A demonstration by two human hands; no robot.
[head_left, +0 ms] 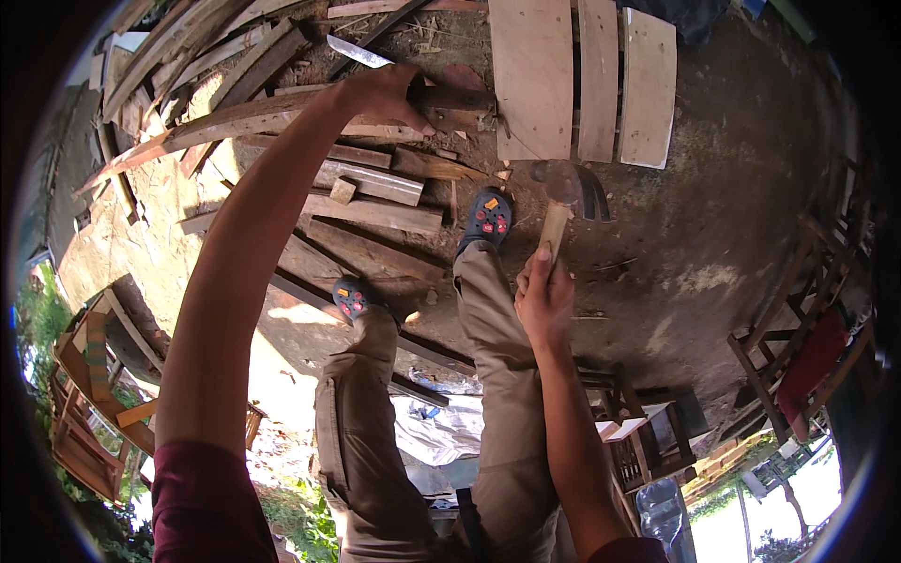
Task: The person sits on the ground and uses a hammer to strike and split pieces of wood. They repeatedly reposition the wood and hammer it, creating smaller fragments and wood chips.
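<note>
My right hand is closed round the wooden handle of a claw hammer. Its dark metal head is held above the dirt floor, just right of my forward shoe. Stretched far forward, my left hand wraps over a wooden beam near its right end, thumb on the near side. That end lies close to the left edge of a wide pale board. Part of the beam is hidden under the hand and forearm.
Two narrower boards lie beside the wide one. Loose timber covers the floor ahead and left, with a long blade beyond my left hand. Wooden chairs stand at right, more wooden furniture at left.
</note>
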